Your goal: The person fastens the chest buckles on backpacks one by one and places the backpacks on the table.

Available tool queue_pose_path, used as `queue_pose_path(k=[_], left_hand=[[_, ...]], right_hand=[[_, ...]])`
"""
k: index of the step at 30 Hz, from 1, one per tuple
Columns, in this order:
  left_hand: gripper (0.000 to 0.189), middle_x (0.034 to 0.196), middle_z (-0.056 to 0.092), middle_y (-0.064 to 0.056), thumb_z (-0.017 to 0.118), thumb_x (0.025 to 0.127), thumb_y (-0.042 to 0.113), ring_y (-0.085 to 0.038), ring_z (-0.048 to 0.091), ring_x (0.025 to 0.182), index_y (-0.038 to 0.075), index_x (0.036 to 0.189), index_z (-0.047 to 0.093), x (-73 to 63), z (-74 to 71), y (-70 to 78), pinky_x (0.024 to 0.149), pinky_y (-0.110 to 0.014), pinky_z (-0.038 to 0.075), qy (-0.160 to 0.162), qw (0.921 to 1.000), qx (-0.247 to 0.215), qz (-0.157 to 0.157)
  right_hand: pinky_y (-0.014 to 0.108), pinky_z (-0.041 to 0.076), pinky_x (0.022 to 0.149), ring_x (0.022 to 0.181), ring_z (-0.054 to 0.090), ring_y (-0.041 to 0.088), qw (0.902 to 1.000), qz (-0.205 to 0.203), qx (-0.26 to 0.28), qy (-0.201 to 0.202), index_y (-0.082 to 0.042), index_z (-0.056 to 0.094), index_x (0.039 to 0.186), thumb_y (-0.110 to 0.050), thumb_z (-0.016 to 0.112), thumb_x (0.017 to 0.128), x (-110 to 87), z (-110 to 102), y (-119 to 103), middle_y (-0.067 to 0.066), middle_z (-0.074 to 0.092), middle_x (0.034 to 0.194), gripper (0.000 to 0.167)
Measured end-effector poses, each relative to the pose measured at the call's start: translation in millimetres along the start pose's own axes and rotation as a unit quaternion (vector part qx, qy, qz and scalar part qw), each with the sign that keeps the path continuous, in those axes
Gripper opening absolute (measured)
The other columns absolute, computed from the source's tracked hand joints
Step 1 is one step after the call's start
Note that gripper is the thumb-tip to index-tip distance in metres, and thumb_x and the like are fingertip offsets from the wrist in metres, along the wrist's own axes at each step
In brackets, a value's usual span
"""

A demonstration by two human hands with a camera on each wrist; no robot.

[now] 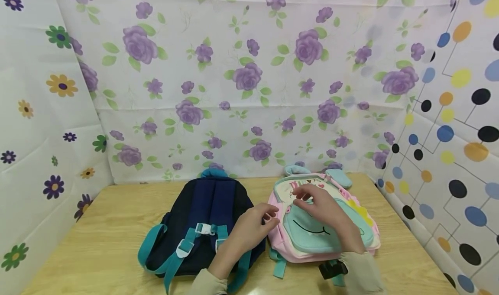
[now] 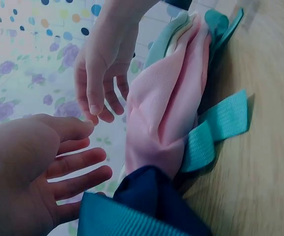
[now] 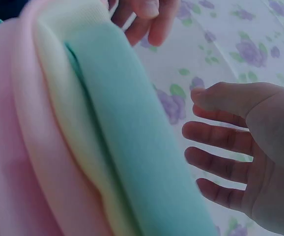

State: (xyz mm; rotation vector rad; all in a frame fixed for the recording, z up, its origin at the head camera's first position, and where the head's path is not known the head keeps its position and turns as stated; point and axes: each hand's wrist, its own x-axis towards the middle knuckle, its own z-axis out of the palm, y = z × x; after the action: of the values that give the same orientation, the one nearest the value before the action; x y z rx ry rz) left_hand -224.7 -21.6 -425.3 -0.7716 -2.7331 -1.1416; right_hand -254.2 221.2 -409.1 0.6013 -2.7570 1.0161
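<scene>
A navy backpack (image 1: 212,208) with teal straps lies on the table, its strap side up. To its right lies a pink, cream and mint child's backpack (image 1: 312,238) with a smiling front pocket. My left hand (image 1: 251,225) hovers at the gap between the two bags, fingers loosely bent and holding nothing. Over the mint pocket hangs my right hand (image 1: 323,206), also holding nothing, with its fingers relaxed. In the left wrist view the pink side (image 2: 154,108) of the child's backpack shows beyond the left fingers. The right wrist view has the right fingers (image 3: 220,137) spread apart beside the mint pocket.
The bags lie on a wooden table (image 1: 97,230). A cloth with purple roses (image 1: 247,76) hangs behind it, with a flowered cloth (image 1: 35,126) at the left and a dotted one (image 1: 448,156) at the right. White buckles (image 1: 204,229) sit on the navy bag's straps.
</scene>
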Motion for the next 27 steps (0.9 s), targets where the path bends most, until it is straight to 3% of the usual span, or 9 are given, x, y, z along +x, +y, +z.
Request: queue_pose_path(k=[6,15,22,27], left_hand=[[0.031,0.11,0.071,0.0,0.065,0.097,0.03,-0.016,0.067,0.098,0.016,0.124,0.067,7.4,13.7,7.2,0.079,-0.027,0.054,0.014,0.9998,-0.009,-0.012],[0.029,0.113,0.067,0.003,0.068,0.094,0.03,-0.007,0.055,0.081,0.017,0.12,0.069,11.1,25.8,15.2,0.073,-0.022,0.047,0.018,0.9995,0.011,-0.025],[0.03,0.117,0.065,0.0,0.069,0.093,0.032,-0.018,0.062,0.105,0.018,0.12,0.07,11.7,31.6,13.9,0.093,-0.038,0.052,0.041,0.9979,0.041,-0.03],[0.033,0.121,0.062,-0.001,0.069,0.092,0.033,-0.02,0.059,0.11,0.018,0.121,0.069,13.1,35.7,13.0,0.094,-0.042,0.051,0.035,0.9979,0.046,-0.031]], right_hand=[[0.03,0.053,0.077,0.096,0.063,0.016,0.9996,0.023,-0.009,0.009,-0.015,0.068,0.116,-0.028,0.068,0.095,-4.9,-10,20,0.002,0.069,0.112,0.025],[0.035,0.052,0.078,0.096,0.065,0.02,0.9976,0.056,-0.023,0.034,-0.01,0.067,0.119,-0.027,0.067,0.096,-13.9,-29,40,0.004,0.069,0.109,0.028],[0.038,0.053,0.082,0.101,0.062,0.025,0.9933,0.103,-0.035,0.04,-0.01,0.064,0.123,-0.034,0.064,0.098,-21.0,-41,57,0.008,0.068,0.112,0.035],[0.042,0.049,0.085,0.106,0.059,0.028,0.985,0.158,-0.034,0.06,-0.009,0.061,0.127,-0.041,0.061,0.098,-30.4,-51,69,0.011,0.066,0.116,0.042]])
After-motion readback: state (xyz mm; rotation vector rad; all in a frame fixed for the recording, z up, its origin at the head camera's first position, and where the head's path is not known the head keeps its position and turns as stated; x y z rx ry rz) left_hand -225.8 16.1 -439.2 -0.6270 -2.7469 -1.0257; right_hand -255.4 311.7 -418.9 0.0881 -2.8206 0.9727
